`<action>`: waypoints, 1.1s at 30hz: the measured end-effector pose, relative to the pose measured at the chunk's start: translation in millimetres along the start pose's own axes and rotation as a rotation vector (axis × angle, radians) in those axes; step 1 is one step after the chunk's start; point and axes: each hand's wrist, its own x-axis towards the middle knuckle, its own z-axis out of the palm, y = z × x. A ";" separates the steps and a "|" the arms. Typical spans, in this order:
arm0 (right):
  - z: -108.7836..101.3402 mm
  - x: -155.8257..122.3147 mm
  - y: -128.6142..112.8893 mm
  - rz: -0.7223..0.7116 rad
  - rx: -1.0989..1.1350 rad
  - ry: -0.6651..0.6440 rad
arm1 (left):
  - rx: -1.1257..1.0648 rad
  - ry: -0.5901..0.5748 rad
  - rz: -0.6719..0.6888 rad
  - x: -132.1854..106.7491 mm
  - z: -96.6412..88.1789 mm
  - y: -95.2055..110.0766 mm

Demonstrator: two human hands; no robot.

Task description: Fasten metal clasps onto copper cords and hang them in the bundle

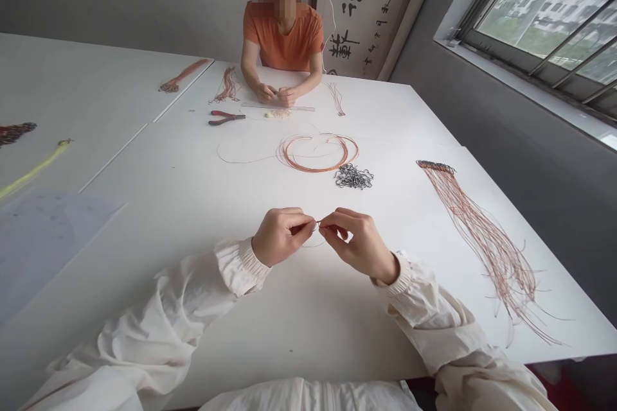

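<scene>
My left hand (284,234) and my right hand (355,239) meet fingertip to fingertip above the white table (308,327). Both pinch a short end of thin orange line (318,223) between thumb and forefinger. A faint length of line curves below the fingers; whether a small metal piece is also held is too small to tell. Just beyond my hands lies a heap of dark metal clips (354,176). Behind it a loose coil of orange line (315,170) rests flat, with a stray end reaching left.
At right lies a long bundle of orange lines (482,237) with dark clips at one end. Opposite sits a person in an orange shirt (284,38), hands together near red-handled pliers (226,117) and a ruler (301,109). A transparent sheet (48,244) and yellow strand (36,170) lie left.
</scene>
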 end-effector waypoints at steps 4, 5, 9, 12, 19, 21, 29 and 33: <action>-14.2 17.6 1.9 0.027 0.038 -0.118 | -0.038 -0.033 0.031 -0.7 1.3 1.3; -16.2 21.4 3.9 0.058 0.072 -0.144 | -0.052 -0.035 0.038 -1.0 1.8 2.0; -19.6 31.6 14.7 0.197 0.295 -0.237 | -0.116 -0.041 0.054 -2.9 3.4 5.0; -20.2 35.1 22.0 0.285 0.499 -0.290 | -0.147 -0.036 0.068 -4.3 3.6 7.1; -15.2 33.6 39.3 0.397 0.776 -0.367 | -0.173 -0.013 0.089 -5.8 3.4 7.4; -10.4 29.3 44.0 0.415 0.887 -0.375 | -0.167 0.010 0.086 -5.3 2.7 7.0; 9.2 -4.5 32.1 0.260 0.639 -0.076 | -0.138 0.120 -0.059 -0.9 4.0 6.0; 7.7 -10.8 17.7 0.042 0.156 0.028 | -0.102 0.095 -0.070 -0.2 5.0 3.0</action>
